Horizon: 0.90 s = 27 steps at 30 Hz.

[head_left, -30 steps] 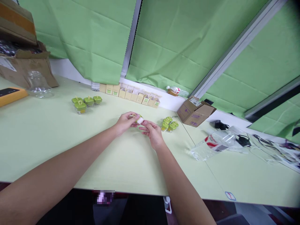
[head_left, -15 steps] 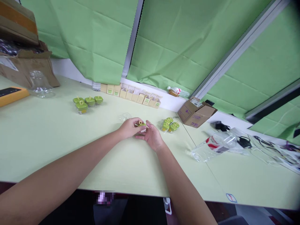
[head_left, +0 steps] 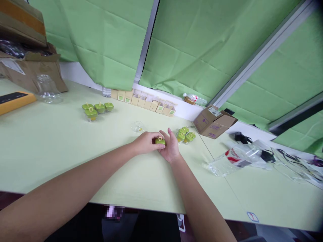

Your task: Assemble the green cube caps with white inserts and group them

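Note:
My left hand [head_left: 148,143] pinches a small green-lidded container [head_left: 160,141] with a cream loop on top, thumb at the front and fingers around its far side. Against its right side is my right hand [head_left: 170,146], palm turned up, thumb raised and fingers stretched out behind the container. A thin white strand shows by the right fingers. The container's underside is hidden by the hands. Just beyond my left hand lies a clear plastic piece [head_left: 137,126]. Several similar green-lidded containers [head_left: 186,135] stand right of my right hand, and another group [head_left: 91,113] is at the left.
A row of small beige boxes [head_left: 142,100] lines the back wall. A cardboard box [head_left: 213,122] and a large clear bottle [head_left: 232,158] are at the right, near cables [head_left: 295,161]. Far left are a clear jar [head_left: 47,90], an orange device [head_left: 16,102] and stacked cartons [head_left: 32,69].
Both hands have shifted slightly right and nearer to me with the container. Its green lid now faces up more plainly, and my right thumb has lifted away from it. The view shifted slightly.

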Motion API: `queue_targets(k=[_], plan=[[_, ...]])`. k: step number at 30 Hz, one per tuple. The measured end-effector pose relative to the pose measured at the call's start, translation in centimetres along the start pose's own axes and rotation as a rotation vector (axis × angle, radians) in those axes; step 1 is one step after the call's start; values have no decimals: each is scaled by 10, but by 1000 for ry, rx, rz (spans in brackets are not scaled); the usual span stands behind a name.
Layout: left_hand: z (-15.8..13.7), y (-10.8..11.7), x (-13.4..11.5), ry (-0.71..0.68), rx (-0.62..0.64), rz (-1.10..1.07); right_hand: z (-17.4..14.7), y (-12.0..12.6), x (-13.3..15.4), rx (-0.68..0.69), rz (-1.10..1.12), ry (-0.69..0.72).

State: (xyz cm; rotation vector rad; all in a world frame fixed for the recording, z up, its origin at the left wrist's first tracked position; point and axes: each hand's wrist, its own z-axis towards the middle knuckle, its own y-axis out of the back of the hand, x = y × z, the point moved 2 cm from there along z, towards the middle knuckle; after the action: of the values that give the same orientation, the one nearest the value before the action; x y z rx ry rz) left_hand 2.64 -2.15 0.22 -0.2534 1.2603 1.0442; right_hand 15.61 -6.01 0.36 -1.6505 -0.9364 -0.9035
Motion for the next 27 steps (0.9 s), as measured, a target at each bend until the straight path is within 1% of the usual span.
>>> queue_targets(k=[3,8,11,13,15,18,21,24,27], plan=[[-1,-3,-5,-49,-8,56,-1,0,1,-35,-13,9],[0,-6,-8,-168,-62,153,6,3,0,-63,-42,30],[4,2,-4,-215,-140,176,13,4,-3,-9,-68,75],[6,9,1,-206,-199,199,15,3,-5,52,-116,97],[8,14,5,-176,-227,221,14,2,-7,91,-168,110],[9,15,7,-164,-228,231,11,0,-7,134,-186,146],[10,12,7,-186,-208,234,8,-2,-5,178,-168,165],[10,10,8,-193,-200,238,7,-5,-6,169,-159,151],[9,11,11,-179,-220,257,6,-6,-7,140,-168,147]])
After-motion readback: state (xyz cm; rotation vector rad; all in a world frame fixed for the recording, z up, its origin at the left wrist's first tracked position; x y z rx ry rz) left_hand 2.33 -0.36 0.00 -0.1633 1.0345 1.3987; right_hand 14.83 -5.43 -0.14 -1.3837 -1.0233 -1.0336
